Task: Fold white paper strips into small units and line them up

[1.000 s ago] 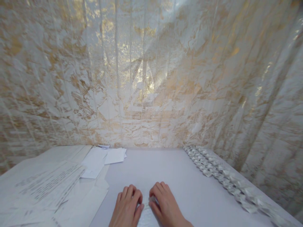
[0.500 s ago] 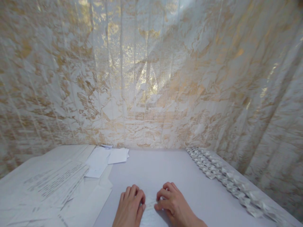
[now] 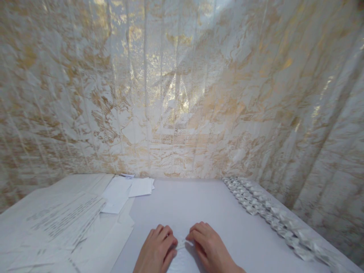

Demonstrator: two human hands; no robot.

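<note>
Our right hand point(image 3: 212, 246) has bunched; our left hand point(image 3: 157, 247) curls opposite, both working printed paper point(image 3: 182, 257). We cannot tell either grip.

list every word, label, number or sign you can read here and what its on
Nothing can be read for certain.
Printed sheets on the left: lines of dark print, too blurred.
Small paper at the front middle: faint marks, too small and blurred.
Curtain at the back: letter-like marks near its middle, unreadable.
Folded pieces on the right: no readable text.
</note>
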